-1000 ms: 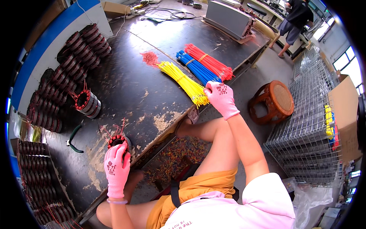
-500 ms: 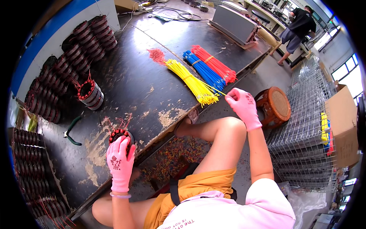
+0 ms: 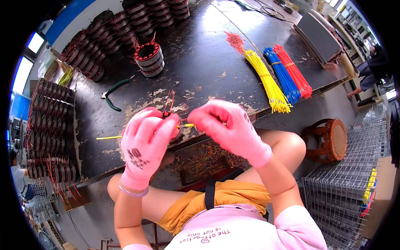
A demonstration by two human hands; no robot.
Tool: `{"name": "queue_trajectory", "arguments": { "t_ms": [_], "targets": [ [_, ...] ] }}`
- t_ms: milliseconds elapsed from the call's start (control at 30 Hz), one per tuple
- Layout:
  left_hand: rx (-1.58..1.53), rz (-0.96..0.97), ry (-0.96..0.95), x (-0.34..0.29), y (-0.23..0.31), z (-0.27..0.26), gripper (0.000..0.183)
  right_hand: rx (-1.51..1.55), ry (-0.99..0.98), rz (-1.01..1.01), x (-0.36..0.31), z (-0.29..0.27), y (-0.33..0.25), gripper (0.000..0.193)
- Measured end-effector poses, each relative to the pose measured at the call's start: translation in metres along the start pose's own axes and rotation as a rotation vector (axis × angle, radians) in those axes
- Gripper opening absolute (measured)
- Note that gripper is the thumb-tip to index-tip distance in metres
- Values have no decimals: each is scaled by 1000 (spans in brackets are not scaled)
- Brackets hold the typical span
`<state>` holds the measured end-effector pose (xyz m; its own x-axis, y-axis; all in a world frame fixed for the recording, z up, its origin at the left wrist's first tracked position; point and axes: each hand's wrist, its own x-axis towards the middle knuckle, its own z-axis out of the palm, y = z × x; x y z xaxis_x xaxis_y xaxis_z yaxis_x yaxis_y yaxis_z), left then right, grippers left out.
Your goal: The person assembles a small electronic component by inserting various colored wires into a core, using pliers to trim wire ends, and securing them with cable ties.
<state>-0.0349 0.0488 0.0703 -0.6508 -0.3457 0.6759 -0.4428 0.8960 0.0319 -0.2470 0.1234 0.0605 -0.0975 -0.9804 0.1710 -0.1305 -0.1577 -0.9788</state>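
Observation:
Both my hands wear pink gloves and are close together over a wire-wound stator [image 3: 180,132] near the table's front edge. A single yellow wire [image 3: 109,138] runs under my left hand [image 3: 143,143] and shows again between the hands. My left fingers are closed around it. The fingers of my right hand [image 3: 231,129] are pinched on the wire's right-hand end. Thin red leads [image 3: 171,100] stick up from the stator, which is mostly hidden by my hands. Whether the wire touches the stator I cannot tell.
Green-handled cutters [image 3: 110,95] and another stator [image 3: 149,60] lie on the dark table. Yellow [image 3: 266,81], blue [image 3: 283,75] and red [image 3: 295,73] wire bundles lie at the right, near red scraps [image 3: 234,41]. Stacked stators [image 3: 50,125] line the left. A wooden stool [image 3: 327,141] stands right.
My right hand has brought one yellow wire from the bundle to my left hand at the stator. The head view has shifted, so the table things appear farther right.

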Motion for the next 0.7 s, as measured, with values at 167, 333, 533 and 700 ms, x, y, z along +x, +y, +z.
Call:
{"name": "queue_trajectory", "arguments": {
  "t_ms": [167, 333, 533, 700],
  "targets": [
    [-440, -550, -83, -38, -26, 63, 20, -1069, -128, -407, 28, 13, 80, 20],
    [-319, -453, -283, -64, -32, 81, 22, -1060, -173, -314, 2, 25, 99, 12],
    [-425, -465, -340, -66, -34, 72, 15, -710, -213, 23, -21, 32, 103, 18],
    [-444, -537, -318, -60, -39, 77, 18, -170, -62, 67, 5, -5, 83, 25]
  ]
}}
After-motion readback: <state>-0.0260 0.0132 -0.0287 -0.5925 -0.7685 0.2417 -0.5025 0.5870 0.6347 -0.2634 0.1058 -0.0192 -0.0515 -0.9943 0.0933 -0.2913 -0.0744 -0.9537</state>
